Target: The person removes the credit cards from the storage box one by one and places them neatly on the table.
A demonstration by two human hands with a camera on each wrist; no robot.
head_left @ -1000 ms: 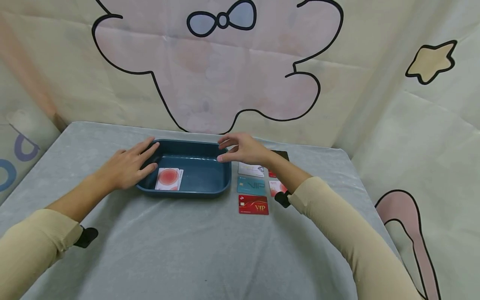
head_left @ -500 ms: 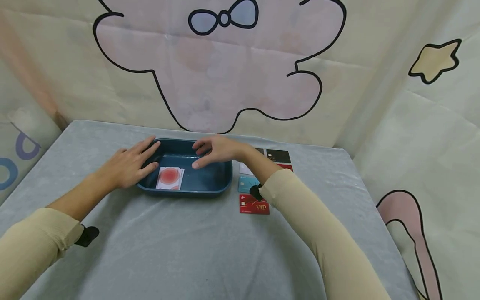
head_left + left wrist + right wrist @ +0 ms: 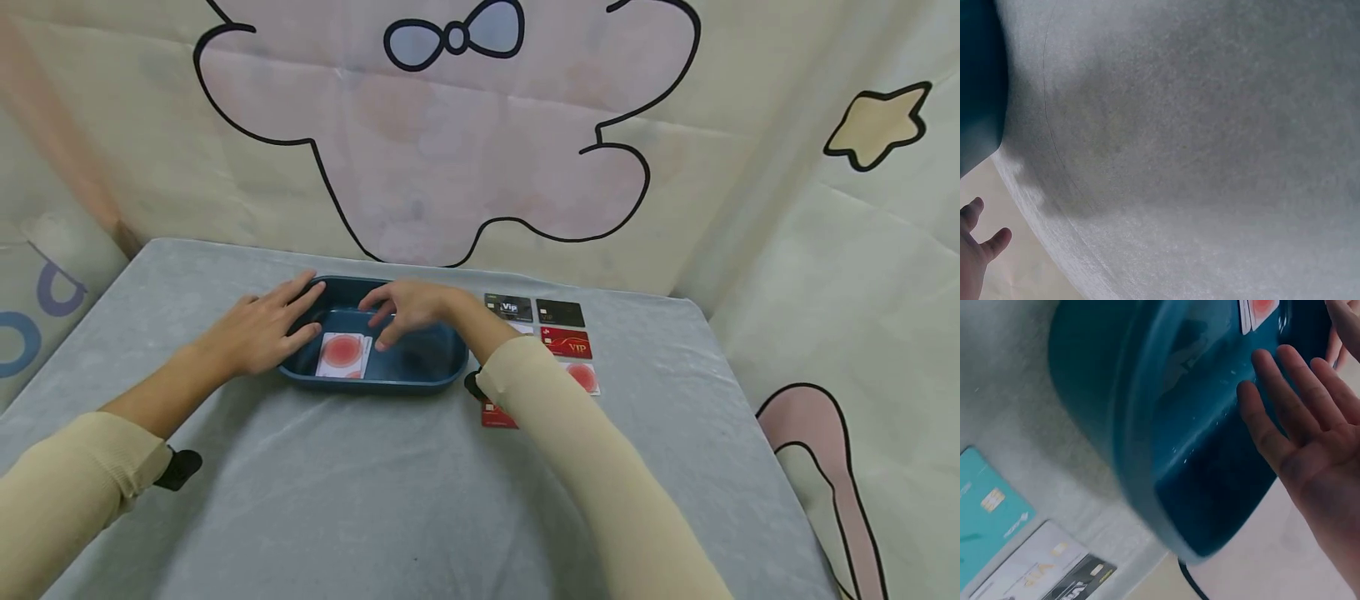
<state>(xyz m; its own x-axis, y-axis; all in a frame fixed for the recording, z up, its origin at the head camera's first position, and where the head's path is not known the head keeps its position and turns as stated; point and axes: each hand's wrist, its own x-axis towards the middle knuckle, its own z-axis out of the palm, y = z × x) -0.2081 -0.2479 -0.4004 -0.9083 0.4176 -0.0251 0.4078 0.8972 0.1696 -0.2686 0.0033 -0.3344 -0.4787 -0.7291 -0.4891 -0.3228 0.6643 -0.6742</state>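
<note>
Left hand (image 3: 258, 335), fingers spread wide across the left rim of a blue tray (image 3: 382, 387); right hand (image 3: 411, 308), fingers loosely extended, over the tray's interior. White cards (image 3: 341, 355), top 1 red-disced, lie inside at left. Right, on the tabletop (image 3: 337, 500): 2 black cards (image 3: 560, 313), side by side.

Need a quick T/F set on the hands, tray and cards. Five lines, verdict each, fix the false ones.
1. The right hand is over the blue tray. True.
2. The left hand is at the tray's right end. False: it is at the left end.
3. A white red-circle card lies in the tray. True.
4. The right hand is pinching a card. False: the right wrist view shows no card in it.
5. A red VIP card lies outside the tray. True.
</note>
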